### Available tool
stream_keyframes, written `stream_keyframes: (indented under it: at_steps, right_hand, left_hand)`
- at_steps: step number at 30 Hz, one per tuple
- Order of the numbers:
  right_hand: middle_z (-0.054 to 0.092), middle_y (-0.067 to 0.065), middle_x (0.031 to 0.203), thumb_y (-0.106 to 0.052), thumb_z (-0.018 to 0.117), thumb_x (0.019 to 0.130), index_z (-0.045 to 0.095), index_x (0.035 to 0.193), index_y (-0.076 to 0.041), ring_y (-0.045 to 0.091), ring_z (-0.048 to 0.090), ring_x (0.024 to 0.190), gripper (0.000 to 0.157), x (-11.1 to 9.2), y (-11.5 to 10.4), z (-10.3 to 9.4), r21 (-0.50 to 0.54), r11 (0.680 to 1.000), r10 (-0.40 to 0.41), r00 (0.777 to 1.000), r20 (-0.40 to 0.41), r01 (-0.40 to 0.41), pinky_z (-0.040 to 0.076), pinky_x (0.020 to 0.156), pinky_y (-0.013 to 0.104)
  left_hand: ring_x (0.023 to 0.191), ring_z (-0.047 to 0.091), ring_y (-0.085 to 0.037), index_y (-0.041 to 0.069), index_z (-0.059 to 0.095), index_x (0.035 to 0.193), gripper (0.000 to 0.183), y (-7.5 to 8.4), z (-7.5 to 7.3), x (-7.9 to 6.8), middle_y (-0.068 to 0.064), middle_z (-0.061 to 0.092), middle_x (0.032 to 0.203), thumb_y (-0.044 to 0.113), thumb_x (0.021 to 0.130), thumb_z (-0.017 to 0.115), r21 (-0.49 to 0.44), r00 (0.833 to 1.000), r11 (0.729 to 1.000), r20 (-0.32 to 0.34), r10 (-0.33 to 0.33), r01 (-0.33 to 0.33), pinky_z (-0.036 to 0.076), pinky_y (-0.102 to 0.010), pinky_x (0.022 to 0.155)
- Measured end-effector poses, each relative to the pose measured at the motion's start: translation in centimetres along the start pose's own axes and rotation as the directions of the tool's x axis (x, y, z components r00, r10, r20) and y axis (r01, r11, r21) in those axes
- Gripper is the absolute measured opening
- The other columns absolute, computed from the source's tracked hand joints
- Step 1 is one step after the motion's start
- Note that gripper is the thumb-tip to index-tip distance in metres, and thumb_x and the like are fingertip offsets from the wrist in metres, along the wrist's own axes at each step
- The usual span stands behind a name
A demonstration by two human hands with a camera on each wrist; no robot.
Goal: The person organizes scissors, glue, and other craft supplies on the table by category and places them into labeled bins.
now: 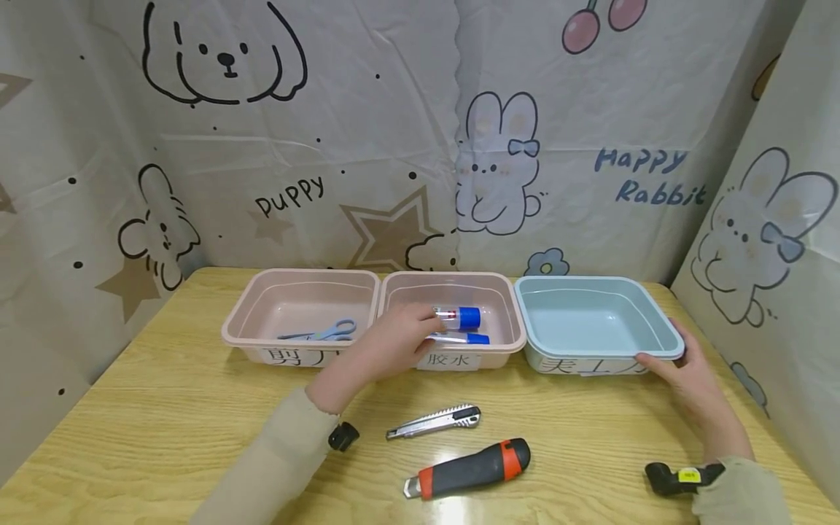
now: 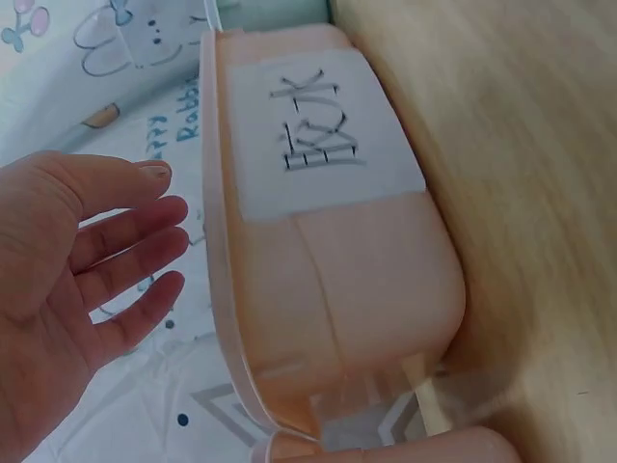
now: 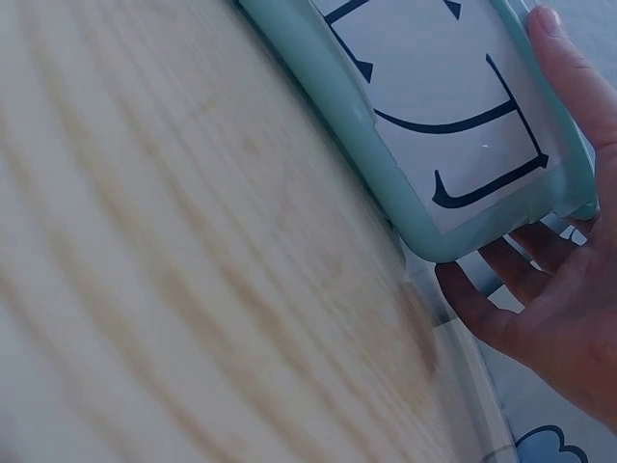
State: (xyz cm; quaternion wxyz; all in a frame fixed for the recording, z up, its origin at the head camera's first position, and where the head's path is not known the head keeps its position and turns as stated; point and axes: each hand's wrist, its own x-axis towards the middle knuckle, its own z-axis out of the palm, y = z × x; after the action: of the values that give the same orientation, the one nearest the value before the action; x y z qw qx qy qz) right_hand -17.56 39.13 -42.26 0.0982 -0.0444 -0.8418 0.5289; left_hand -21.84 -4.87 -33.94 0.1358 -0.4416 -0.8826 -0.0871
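My left hand (image 1: pixel 402 335) is over the front of the middle pink bin (image 1: pixel 518 335), close to two clear glue tubes with blue caps, an upper one (image 1: pixel 469 318) and a lower one (image 1: pixel 477 339). In the left wrist view, the fingers of that hand (image 2: pixel 43 280) are loosely bent with nothing between them, beside the bin's rim. At the right, my right hand (image 1: pixel 695 379) grips the front right corner of the light blue bin (image 1: pixel 590 357). Its thumb lies at the rim and its fingers (image 3: pixel 525 275) bend against the outer side.
Blue-handled scissors (image 1: pixel 335 332) lie in the left pink bin (image 1: pixel 236 332). On the table in front are a silver utility knife (image 1: pixel 436 421) and a larger black-and-red one (image 1: pixel 469 470). A printed cloth (image 1: pixel 394 109) hangs behind the bins and along both sides.
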Motion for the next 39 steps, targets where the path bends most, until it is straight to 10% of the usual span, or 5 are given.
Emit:
stream_keyframes:
  at_steps: [8, 12, 27, 35, 39]
  right_hand:
    - [0.008, 0.01, 0.152, -0.016, 0.06, 0.088, -0.001, 0.147, -0.018, 0.009, 0.021, 0.131, 0.084, 0.1, -0.3, 0.0, 0.027, 1.0, -0.004, 1.0, 0.014, 0.003, 0.026, 0.094, 0.001]
    - [0.015, 0.01, 0.148, -0.013, 0.06, 0.087, 0.002, 0.147, -0.017, 0.005, 0.027, 0.125, 0.084, 0.1, -0.3, 0.0, 0.039, 0.999, -0.028, 1.0, 0.013, 0.028, 0.03, 0.088, 0.001]
    - [0.016, 0.01, 0.147, -0.016, 0.06, 0.087, 0.002, 0.147, -0.019, 0.006, 0.026, 0.126, 0.083, 0.0, -0.4, -0.1, 0.025, 0.999, -0.03, 0.999, 0.011, 0.03, 0.029, 0.088, 0.0]
    - [0.017, 0.011, 0.145, -0.014, 0.061, 0.087, 0.002, 0.147, -0.017, 0.005, 0.028, 0.124, 0.084, -0.1, -0.2, -0.1, 0.064, 0.997, -0.033, 0.999, 0.011, 0.032, 0.03, 0.086, 0.0]
    - [0.016, 0.011, 0.147, -0.015, 0.061, 0.087, 0.002, 0.147, -0.017, 0.006, 0.026, 0.126, 0.084, -0.1, -0.1, 0.0, 0.041, 0.999, -0.024, 1.0, 0.004, 0.023, 0.028, 0.089, 0.0]
  left_hand:
    - [0.078, 0.058, -0.013, 0.013, 0.067, 0.093, 0.018, 1.5, 0.2, -1.7, 0.002, 0.06, 0.085, 0.007, 0.077, 0.068, 0.01, 0.986, 0.988, -0.057, 0.155, -0.155, 0.049, -0.024, 0.071]
    - [0.081, 0.059, -0.012, 0.014, 0.066, 0.096, 0.017, 2.8, 0.6, -2.3, 0.003, 0.062, 0.088, 0.013, 0.078, 0.066, -0.006, 0.983, 0.983, 0.021, 0.184, -0.184, 0.048, -0.024, 0.075]
    - [0.076, 0.054, 0.002, 0.019, 0.063, 0.107, 0.038, 6.9, 1.5, -3.6, 0.009, 0.062, 0.095, 0.043, 0.079, 0.066, -0.183, 0.908, 0.977, 0.381, 0.176, -0.113, 0.045, -0.014, 0.071]
    - [0.061, 0.044, 0.001, 0.019, 0.06, 0.089, 0.038, 8.5, 2.1, -4.2, 0.015, 0.05, 0.071, 0.048, 0.069, 0.073, -0.164, 0.839, 0.986, 0.532, 0.115, -0.032, 0.036, -0.013, 0.053]
    - [0.06, 0.041, -0.001, 0.018, 0.055, 0.087, 0.041, 9.1, 2.6, -4.5, 0.014, 0.045, 0.07, 0.047, 0.066, 0.075, -0.108, 0.83, 0.993, 0.549, 0.094, -0.041, 0.034, -0.014, 0.051]
